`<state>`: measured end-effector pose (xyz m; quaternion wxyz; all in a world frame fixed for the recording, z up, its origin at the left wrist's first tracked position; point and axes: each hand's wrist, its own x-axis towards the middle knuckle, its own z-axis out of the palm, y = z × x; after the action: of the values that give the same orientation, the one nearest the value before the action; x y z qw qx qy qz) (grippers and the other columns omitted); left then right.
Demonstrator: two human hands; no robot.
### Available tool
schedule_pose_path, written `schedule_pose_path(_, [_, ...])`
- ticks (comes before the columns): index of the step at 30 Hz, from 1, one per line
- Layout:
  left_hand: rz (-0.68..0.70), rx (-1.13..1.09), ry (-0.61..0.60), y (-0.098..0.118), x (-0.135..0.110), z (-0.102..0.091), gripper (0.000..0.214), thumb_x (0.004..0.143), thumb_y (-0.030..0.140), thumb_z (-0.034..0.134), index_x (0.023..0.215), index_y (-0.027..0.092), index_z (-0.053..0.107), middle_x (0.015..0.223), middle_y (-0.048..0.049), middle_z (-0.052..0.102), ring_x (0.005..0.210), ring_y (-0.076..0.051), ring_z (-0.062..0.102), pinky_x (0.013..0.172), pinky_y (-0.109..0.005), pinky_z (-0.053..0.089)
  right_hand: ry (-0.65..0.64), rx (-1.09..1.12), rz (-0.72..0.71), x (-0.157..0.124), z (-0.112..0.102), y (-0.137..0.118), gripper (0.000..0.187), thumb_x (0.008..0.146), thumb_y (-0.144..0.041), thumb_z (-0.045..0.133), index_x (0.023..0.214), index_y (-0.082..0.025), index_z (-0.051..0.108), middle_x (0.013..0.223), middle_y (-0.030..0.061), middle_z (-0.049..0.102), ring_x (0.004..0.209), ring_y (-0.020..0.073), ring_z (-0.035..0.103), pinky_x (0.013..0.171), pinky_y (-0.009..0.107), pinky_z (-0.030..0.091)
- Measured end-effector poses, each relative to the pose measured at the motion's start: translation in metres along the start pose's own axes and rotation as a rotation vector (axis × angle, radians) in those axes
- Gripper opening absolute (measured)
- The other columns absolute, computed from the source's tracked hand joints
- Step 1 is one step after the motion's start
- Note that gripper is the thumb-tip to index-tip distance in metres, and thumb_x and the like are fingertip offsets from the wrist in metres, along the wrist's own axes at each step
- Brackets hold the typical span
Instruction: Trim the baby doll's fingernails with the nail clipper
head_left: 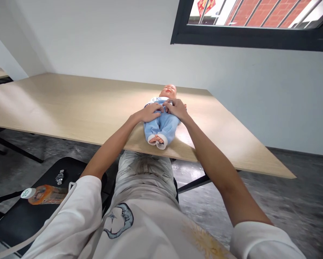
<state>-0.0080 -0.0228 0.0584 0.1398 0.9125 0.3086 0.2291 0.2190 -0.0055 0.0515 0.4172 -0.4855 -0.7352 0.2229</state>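
Faces a broad, pale tabletop [69, 104], a flat support within easy arm's reach. Has a black chair [12, 223] off to the left, seemingly serving as a spare surface for loose belongings. Has a doll [165, 120] lying on its back near the tabletop's near edge, feet this way and head away, probably to lay the whole front of its blue overalls [170, 126] open to both sides. Has an orange bottle [49, 195] lying on the chair, out of the way. Rests the left hand [150, 112] at the doll's waist and the right hand [177, 108] slightly higher, apparently for steadiness; shows partly open hands with bent fingers, cannot tell whether pinching cloth. Has a silver wristwatch [60, 177] beyond the bottle, perhaps for safekeeping.
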Motion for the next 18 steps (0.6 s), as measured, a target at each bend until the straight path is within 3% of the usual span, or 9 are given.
schedule_pose_path(9, [-0.013,-0.012,-0.005,0.0009,-0.0004,-0.0009,0.033,0.096,0.027,0.054,0.122,0.02,0.074,0.13,-0.0123,0.075,0.126,-0.03,0.067,0.125,-0.053,0.053,-0.003,0.001,0.002,-0.0016,0.0,-0.004,0.026,0.096,-0.05,0.07,0.082,-0.028,0.071,0.069,0.0018,0.068,0.067,0.026,0.068,0.092,0.054,0.067])
schedule_pose_path(18, [-0.022,-0.009,-0.001,0.0013,-0.0017,-0.002,0.037,0.095,0.029,0.054,0.124,0.02,0.074,0.133,-0.0125,0.075,0.128,-0.031,0.066,0.125,-0.054,0.053,0.005,-0.01,-0.032,-0.001,0.0004,-0.004,0.033,0.096,-0.057,0.07,0.079,-0.028,0.069,0.07,0.0034,0.069,0.074,0.0284,0.069,0.093,0.053,0.066])
